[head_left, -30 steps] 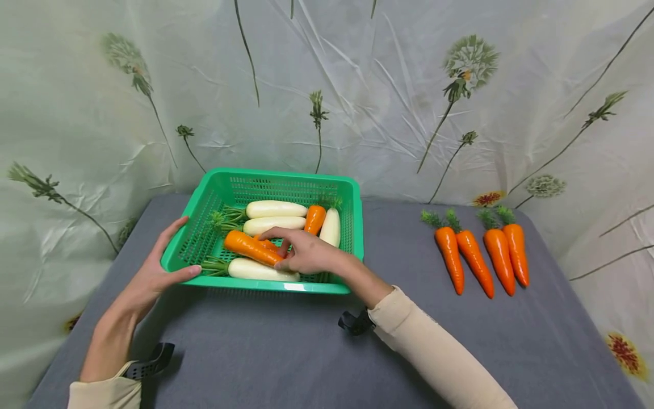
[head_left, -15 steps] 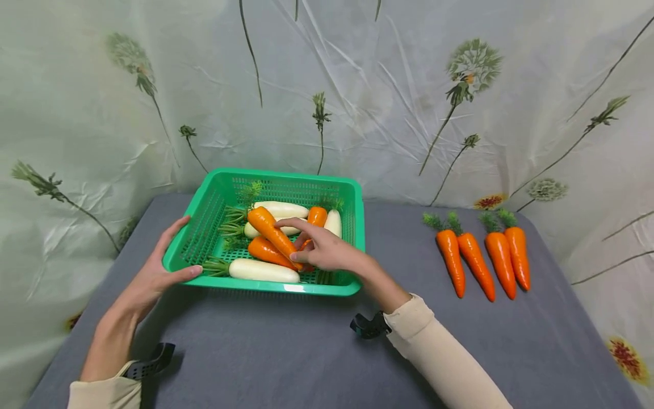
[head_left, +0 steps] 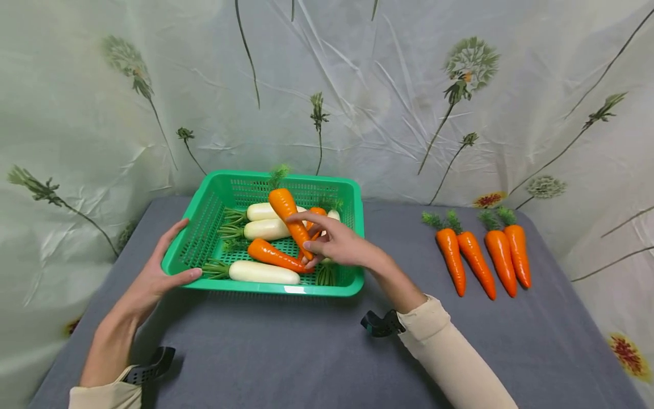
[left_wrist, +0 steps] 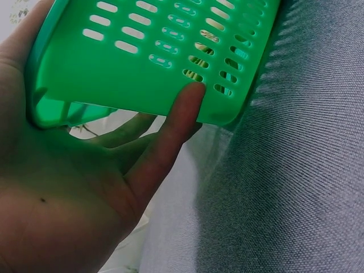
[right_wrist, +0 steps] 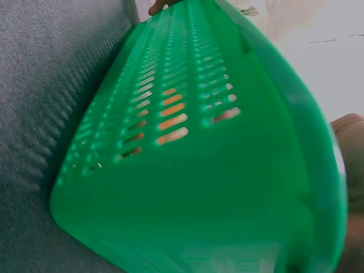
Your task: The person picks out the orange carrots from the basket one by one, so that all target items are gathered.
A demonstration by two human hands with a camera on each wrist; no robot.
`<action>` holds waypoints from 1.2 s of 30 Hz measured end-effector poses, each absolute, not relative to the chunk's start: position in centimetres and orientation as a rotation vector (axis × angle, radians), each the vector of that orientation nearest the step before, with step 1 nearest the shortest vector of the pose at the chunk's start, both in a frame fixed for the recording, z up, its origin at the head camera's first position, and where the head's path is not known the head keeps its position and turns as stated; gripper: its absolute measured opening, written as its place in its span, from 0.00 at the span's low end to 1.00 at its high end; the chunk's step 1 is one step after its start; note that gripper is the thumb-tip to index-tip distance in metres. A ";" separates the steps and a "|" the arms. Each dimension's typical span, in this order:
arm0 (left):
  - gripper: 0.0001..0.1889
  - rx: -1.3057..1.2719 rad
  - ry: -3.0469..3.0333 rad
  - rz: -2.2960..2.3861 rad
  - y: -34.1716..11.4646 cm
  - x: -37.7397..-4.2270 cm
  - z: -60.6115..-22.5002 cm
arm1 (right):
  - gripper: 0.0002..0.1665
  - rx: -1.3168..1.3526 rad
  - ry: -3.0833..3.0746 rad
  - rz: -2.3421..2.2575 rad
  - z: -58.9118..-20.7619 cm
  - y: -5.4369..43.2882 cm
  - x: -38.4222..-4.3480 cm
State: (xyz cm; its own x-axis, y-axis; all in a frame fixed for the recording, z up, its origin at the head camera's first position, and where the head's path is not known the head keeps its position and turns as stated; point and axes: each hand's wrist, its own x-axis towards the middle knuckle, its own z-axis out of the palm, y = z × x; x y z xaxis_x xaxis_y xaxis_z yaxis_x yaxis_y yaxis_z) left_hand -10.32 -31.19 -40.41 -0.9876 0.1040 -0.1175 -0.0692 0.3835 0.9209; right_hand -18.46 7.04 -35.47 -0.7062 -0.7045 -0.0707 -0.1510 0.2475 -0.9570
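The left grip point(head_left: 152, 281) clasps the basket point(head_left: 332, 290); the right grip point(head_left: 338, 242) pinches a carrot point(head_left: 284, 204). Likely light, stiff and slick, it's best held by its shoulder, beyond the right grip.

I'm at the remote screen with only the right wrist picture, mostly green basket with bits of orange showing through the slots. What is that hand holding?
Observer: In the head view, the right hand holds an orange carrot near its narrow end.
Operator: Oh, a carrot! Is there anything besides carrots in the basket?
Observer: Yes, white radishes with green stems lie in it too.
Operator: And does anything lie outside it?
Observer: Yes, four more carrots lie on the gray cloth, to the right of the basket.
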 end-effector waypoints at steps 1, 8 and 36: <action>0.53 0.034 2.482 1.661 -31.2 -10.3 -40.4 | 0.33 -0.768 2.011 -1.492 -35.4 7.3 -18.5; 0.53 0.044 2.487 1.664 -31.1 -10.4 -40.5 | 0.32 -0.678 1.920 -1.593 -34.9 8.9 -18.7; 0.52 0.026 2.480 1.665 -31.1 -10.3 -40.5 | 0.31 -0.733 2.186 -1.850 -35.5 16.1 -17.8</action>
State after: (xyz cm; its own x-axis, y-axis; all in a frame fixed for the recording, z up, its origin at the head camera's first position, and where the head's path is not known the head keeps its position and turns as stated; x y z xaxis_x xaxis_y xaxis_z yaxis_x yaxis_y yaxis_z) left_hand -10.32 -31.14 -40.53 -0.9880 0.1002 -0.1177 -0.0710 0.3821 0.9214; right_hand -17.78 16.05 -35.53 -0.8609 -0.4790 0.1712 -0.2480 0.1014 -0.9634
